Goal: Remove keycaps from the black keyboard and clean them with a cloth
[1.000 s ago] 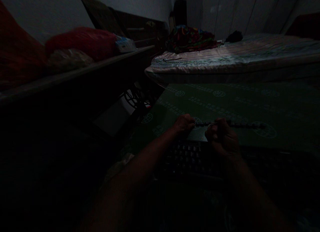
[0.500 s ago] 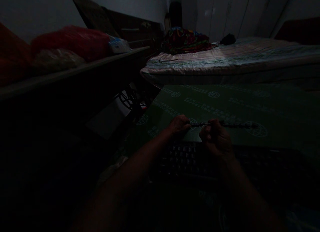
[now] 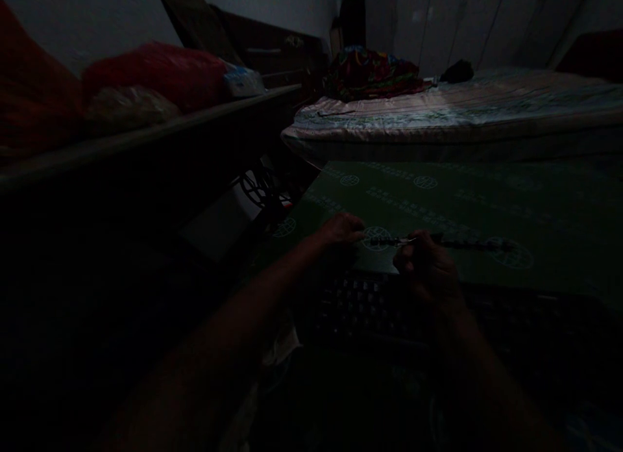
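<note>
The view is very dark. My right hand [image 3: 428,263] is closed around a thin tool [image 3: 405,241] with a pale, shiny front end; its exact kind is hard to make out. That tip points left, over a row of small dark pieces [image 3: 382,241] like keycaps, lying on a green printed board [image 3: 418,208]. The row runs on to the right behind my right hand. Just left of the row's end is my left hand [image 3: 343,228], fingers bent together; whatever they hold is hidden. Below both hands lies a black keyboard [image 3: 365,302], partly covered by my right hand and forearm.
A bed with a patterned sheet [image 3: 379,117] stands beyond the board, a dark red floral cloth [image 3: 372,75] on it. Along the left runs a shelf [image 3: 204,117] with a red plastic bag [image 3: 156,72] and an orange bag [image 3: 34,95].
My left hand has drawn a little left, away from the end of the row. My right hand keeps its hold on the tool. The whole view has shifted slightly.
</note>
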`<state>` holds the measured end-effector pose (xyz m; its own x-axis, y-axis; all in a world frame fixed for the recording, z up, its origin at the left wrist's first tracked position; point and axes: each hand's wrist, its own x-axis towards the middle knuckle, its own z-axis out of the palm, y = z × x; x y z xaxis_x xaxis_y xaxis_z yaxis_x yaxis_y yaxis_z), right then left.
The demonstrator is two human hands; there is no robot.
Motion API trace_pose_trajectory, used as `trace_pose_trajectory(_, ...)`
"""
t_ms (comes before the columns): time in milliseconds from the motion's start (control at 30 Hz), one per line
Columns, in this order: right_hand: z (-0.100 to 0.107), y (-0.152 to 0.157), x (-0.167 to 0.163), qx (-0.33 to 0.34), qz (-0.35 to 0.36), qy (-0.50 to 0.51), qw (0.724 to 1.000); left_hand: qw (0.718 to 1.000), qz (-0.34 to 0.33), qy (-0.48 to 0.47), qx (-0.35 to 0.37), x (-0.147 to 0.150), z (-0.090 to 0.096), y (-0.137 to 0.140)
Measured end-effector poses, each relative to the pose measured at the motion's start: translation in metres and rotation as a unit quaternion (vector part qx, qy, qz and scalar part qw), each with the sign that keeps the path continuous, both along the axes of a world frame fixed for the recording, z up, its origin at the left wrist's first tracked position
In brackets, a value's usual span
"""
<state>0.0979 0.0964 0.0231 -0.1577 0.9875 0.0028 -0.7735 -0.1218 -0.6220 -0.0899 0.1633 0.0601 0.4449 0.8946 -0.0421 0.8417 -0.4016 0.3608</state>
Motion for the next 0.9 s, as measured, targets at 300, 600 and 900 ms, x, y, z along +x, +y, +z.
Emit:
trace_pose_trajectory(300, 0.012, -0.017, -0.015, -0.028, -0.026, -0.256, 0.966, 0.975, 0.097, -0.153, -0.129, -0.039, 0.009, -0.077)
trace_pose_trajectory(600, 0.021, -0.031, -0.037, 0.055, 0.04, -0.484, 0.872, 0.974, 0.069, -0.2, -0.082, -0.032, -0.023, -0.088)
trace_pose_trajectory(900, 0.008, -0.024, -0.043, 0.129, 0.085, -0.568, 0.808, 0.976, 0.031, -0.2, -0.084, -0.031, -0.028, -0.088)
